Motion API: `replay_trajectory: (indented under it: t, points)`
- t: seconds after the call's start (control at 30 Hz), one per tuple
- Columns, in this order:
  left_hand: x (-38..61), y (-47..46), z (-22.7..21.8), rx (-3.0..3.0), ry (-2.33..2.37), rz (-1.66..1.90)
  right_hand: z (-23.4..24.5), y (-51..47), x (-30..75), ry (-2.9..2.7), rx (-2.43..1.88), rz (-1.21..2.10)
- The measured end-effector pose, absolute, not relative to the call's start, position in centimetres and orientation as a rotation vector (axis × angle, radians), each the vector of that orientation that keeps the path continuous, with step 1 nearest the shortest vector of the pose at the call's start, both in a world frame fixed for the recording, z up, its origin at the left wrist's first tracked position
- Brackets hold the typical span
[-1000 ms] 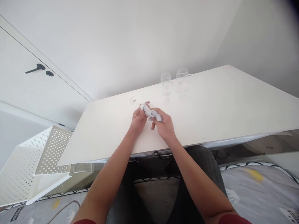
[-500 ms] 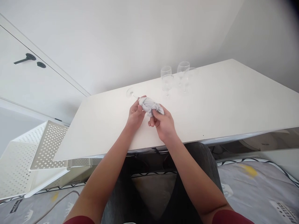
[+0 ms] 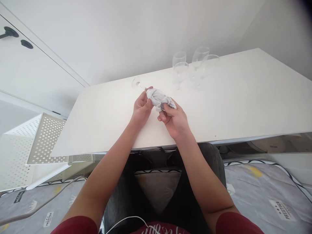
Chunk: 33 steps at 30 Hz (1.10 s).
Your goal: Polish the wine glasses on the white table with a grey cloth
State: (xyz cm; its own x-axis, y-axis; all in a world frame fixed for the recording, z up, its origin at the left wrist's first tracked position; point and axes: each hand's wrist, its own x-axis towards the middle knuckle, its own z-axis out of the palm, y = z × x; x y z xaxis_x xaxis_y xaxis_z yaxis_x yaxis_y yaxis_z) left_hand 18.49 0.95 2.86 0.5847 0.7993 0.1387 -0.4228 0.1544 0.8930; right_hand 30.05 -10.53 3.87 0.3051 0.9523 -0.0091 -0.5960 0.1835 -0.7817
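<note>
A stemmed glass [image 3: 136, 83] lies tilted in my hands, its clear foot pointing away to the upper left. A light grey-white cloth [image 3: 158, 97] is wrapped over its bowl, which is hidden. My left hand [image 3: 142, 105] is closed around the glass near the stem end of the bowl, through the cloth. At the rim end, my right hand [image 3: 174, 118] pinches the bunched cloth between thumb and fingers. Beyond my right hand, several clear stemmed glasses stand upright, among them a front one [image 3: 180, 73] and a back one [image 3: 200, 58].
The white table [image 3: 109, 113] runs up to the wall. At the left stand perforated cream panels [image 3: 48, 139] and a white door with a black handle [image 3: 11, 32]. Grey patterned fabric [image 3: 263, 182] lies below at both sides. A cable [image 3: 44, 204] crosses the lower left.
The view has tilted and shifted a little, so the table and glasses sit higher in the picture. Both hands keep their hold on the cloth-wrapped glass.
</note>
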Motion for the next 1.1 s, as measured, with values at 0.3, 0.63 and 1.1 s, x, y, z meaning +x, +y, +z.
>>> replay_trajectory:
  t: [0.3, 0.63, 1.1]
  points:
    - [18.7, 0.7, 2.5, 1.07, 0.485, 0.877, 3.9, -10.8, 30.7, -0.914, -1.108, 0.774]
    - [18.7, 1.1, 2.2, 1.271, 0.528, 0.911, 4.0, -10.3, 31.3, -0.532, -0.742, 1.214]
    - [19.1, 0.8, 2.5, 1.17, 0.515, 0.888, 3.5, -10.5, 29.9, -0.852, -1.092, 0.742]
